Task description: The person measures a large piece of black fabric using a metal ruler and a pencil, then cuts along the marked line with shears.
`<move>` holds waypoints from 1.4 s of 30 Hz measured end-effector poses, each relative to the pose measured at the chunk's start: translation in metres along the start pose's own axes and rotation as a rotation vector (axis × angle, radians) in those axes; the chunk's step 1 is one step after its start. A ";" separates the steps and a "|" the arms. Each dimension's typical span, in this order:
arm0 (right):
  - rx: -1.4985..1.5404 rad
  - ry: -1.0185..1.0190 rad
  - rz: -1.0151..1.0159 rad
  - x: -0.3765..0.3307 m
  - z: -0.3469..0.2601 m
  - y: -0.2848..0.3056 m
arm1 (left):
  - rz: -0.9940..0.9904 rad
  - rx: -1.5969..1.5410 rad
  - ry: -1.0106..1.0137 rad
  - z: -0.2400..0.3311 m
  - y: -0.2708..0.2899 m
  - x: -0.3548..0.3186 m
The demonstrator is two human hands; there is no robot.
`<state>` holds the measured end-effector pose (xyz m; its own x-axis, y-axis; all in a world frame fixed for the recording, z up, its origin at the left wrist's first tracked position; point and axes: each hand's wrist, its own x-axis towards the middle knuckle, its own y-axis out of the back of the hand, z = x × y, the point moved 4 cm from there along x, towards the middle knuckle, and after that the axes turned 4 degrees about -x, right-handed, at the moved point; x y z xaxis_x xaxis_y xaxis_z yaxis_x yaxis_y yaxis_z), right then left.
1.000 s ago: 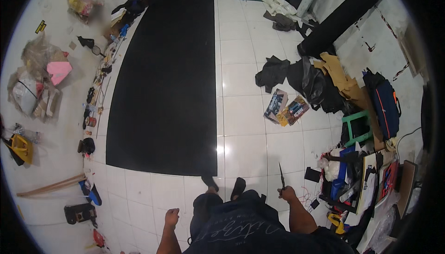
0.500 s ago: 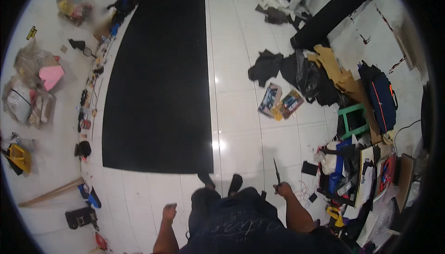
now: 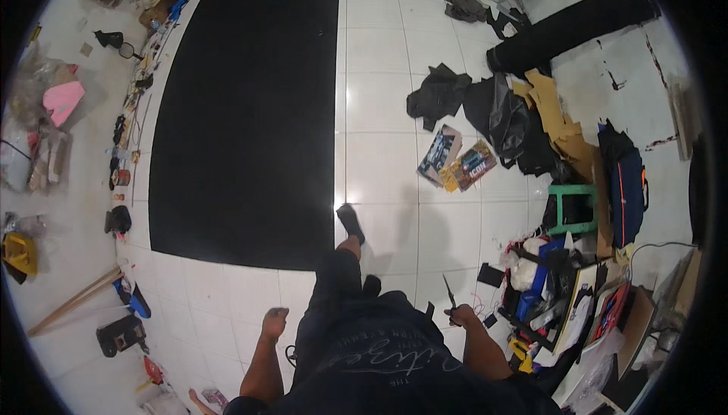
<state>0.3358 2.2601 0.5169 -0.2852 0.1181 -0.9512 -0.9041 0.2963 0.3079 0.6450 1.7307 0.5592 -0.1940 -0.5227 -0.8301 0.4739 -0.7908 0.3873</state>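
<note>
My right hand (image 3: 464,316) is closed round the handles of a dark pair of scissors (image 3: 449,289), whose narrow blades point forward over the white tiles. On the other side of my body, my left hand (image 3: 274,322) hangs with its fingers curled in and nothing visible in them. A long black sheet of material (image 3: 243,127) lies flat on the floor ahead and to the left, apart from both hands. One of my feet (image 3: 349,222) is beside its right edge, close to the near corner.
To the right are two colourful flat packages (image 3: 474,166), dark scraps (image 3: 440,95), a green stool (image 3: 572,209) and a pile of bags and boards. A thick black roll (image 3: 572,27) leans farther back. Small items line the left wall, near wooden sticks (image 3: 76,301).
I have stepped forward, one foot now well ahead alongside the black sheet's edge. The packages and stool appear slightly shifted in view. The scissors stay in my right hand.
</note>
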 end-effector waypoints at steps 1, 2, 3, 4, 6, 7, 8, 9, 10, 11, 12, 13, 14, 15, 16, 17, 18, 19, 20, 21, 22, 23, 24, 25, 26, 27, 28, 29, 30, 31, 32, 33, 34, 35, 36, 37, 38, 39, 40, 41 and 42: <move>-0.145 0.024 -0.033 0.000 -0.023 0.011 | 0.004 0.140 -0.150 -0.018 0.011 0.022; -0.312 0.067 -0.026 0.015 -0.023 0.026 | -0.110 0.599 -0.505 -0.012 0.001 0.049; -0.169 0.080 -0.025 0.011 -0.051 0.040 | -0.104 0.634 -0.464 -0.015 0.006 0.059; -0.126 0.075 -0.012 -0.001 -0.089 0.052 | -0.031 0.836 -0.923 -0.007 0.022 0.057; -0.076 0.051 0.027 -0.009 -0.134 0.089 | -0.168 0.748 -0.502 0.024 0.026 0.098; -0.029 0.037 0.071 -0.008 -0.145 0.104 | -0.153 0.497 -0.226 0.053 0.023 0.118; 0.018 0.027 0.113 -0.003 -0.160 0.123 | -0.095 0.404 0.017 0.085 0.025 0.138; 0.100 0.045 0.146 -0.007 -0.182 0.144 | -0.022 0.303 0.255 0.132 0.030 0.157; 0.189 0.082 0.210 -0.002 -0.196 0.160 | -0.002 0.377 -0.103 0.200 0.032 0.175; 0.279 0.119 0.274 0.005 -0.208 0.176 | 0.017 0.442 -0.464 0.270 0.032 0.187; 0.487 0.167 0.251 0.013 -0.217 0.184 | 0.051 0.328 -0.437 0.335 0.035 0.196; 0.428 0.142 0.267 0.019 -0.234 0.194 | 0.104 0.212 -0.407 0.399 0.041 0.201; 0.415 0.124 0.275 0.027 -0.248 0.206 | 0.081 0.112 -0.412 0.468 0.038 0.202; 0.414 0.106 0.304 0.044 -0.244 0.214 | 0.041 0.006 -0.435 0.535 0.028 0.205; 0.436 0.109 0.311 0.055 -0.256 0.219 | 0.045 0.009 -0.465 0.585 0.026 0.213; 0.524 0.101 0.259 0.058 -0.285 0.228 | 0.108 0.018 -0.487 0.627 0.032 0.220; 0.377 0.342 0.336 0.083 -0.267 0.242 | 0.101 0.005 -0.524 0.675 0.009 0.237; 0.336 0.136 0.247 0.049 -0.342 0.247 | 0.199 0.031 -0.500 0.676 0.048 0.246; 0.032 0.159 0.298 0.068 -0.333 0.265 | 0.184 0.088 -0.558 0.708 0.029 0.271; -0.329 0.350 0.380 0.087 -0.331 0.278 | 0.174 0.142 -0.617 0.738 0.009 0.294; -0.276 0.278 0.290 0.089 -0.347 0.294 | 0.182 0.142 -0.615 0.758 -0.002 0.303; -0.166 0.184 0.211 0.091 -0.361 0.320 | 0.119 0.135 -0.510 0.774 -0.017 0.305; -0.121 0.138 0.167 0.089 -0.381 0.347 | 0.056 0.126 -0.410 0.790 -0.026 0.309; -0.115 0.140 0.138 0.090 -0.411 0.378 | 0.046 0.103 -0.303 0.791 -0.028 0.325; -0.127 0.160 0.111 0.092 -0.444 0.412 | 0.039 0.069 -0.189 0.778 -0.030 0.342; -0.146 0.181 0.090 0.094 -0.474 0.447 | 0.015 0.077 -0.201 0.770 -0.033 0.356; -0.168 0.201 0.070 0.096 -0.504 0.487 | -0.017 0.082 -0.213 0.771 -0.043 0.367; -0.181 0.193 0.072 0.100 -0.525 0.534 | -0.076 0.148 -0.200 0.787 -0.067 0.367; -0.259 0.087 0.067 0.131 -0.524 0.581 | -0.156 0.212 -0.211 0.819 -0.097 0.367; -0.277 0.088 0.101 0.163 -0.533 0.623 | -0.222 0.396 -0.318 0.831 -0.110 0.384; -0.265 0.188 0.322 0.191 -0.564 0.671 | -0.260 0.639 -0.416 0.821 -0.114 0.415; -0.157 0.194 0.480 0.195 -0.628 0.697 | -0.252 0.893 -0.484 0.802 -0.096 0.437; -0.043 0.184 0.649 0.186 -0.684 0.730 | -0.266 1.050 -0.489 0.805 -0.089 0.451; -0.049 0.194 0.644 0.186 -0.731 0.763 | -0.287 1.200 -0.524 0.820 -0.089 0.466; 0.130 0.200 0.583 0.185 -0.753 0.801 | -0.293 0.848 -0.285 0.851 -0.093 0.477; 0.314 0.236 0.503 0.187 -0.780 0.828 | -0.299 0.674 -0.158 0.883 -0.087 0.492; 0.372 0.215 0.556 0.194 -0.807 0.850 | -0.278 0.498 -0.039 0.914 -0.080 0.506; 0.372 0.211 0.566 0.198 -0.828 0.869 | -0.306 0.779 -0.239 0.955 -0.066 0.521; 0.415 0.253 0.485 0.200 -0.872 0.873 | -0.309 1.058 -0.427 0.992 -0.052 0.530; 0.467 0.292 0.398 0.200 -0.912 0.878 | -0.144 0.599 -0.172 1.035 -0.028 0.548; 0.244 0.312 0.425 0.212 -0.931 0.886 | 0.019 0.143 0.051 1.091 -0.007 0.565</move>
<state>-0.8221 1.6655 0.5678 -0.7211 0.0007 -0.6928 -0.6004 0.4983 0.6254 -0.4052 1.0932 0.5251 -0.1403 -0.5241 -0.8400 0.3489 -0.8202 0.4535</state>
